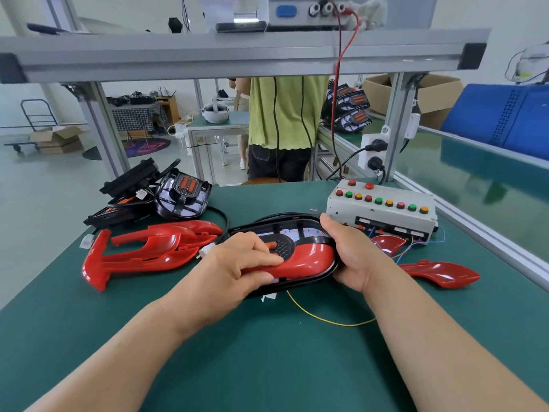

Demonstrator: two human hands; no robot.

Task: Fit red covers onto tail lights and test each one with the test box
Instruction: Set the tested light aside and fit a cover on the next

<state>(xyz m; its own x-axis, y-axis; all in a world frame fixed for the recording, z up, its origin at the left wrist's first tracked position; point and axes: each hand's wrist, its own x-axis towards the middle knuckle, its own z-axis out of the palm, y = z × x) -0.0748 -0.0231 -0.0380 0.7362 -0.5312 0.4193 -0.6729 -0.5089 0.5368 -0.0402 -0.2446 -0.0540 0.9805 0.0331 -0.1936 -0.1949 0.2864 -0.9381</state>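
Observation:
A black oval tail light [300,230] lies on the green table [267,352] in front of me, with a red cover [309,258] seated on its near half. My left hand [237,263] lies on the light's left end, fingers curled over the red cover and the centre reflector. My right hand [347,251] grips the light's right end, thumb on the far rim. The grey test box [383,208] with coloured buttons stands just behind to the right. Thin wires run from the box toward the light.
Loose red covers [142,251] lie stacked at the left; two more red covers [439,273] lie at the right. Bare tail lights [181,197] are piled at the back left. A person in a green shirt [285,114] stands beyond the table. An aluminium frame [237,55] crosses overhead.

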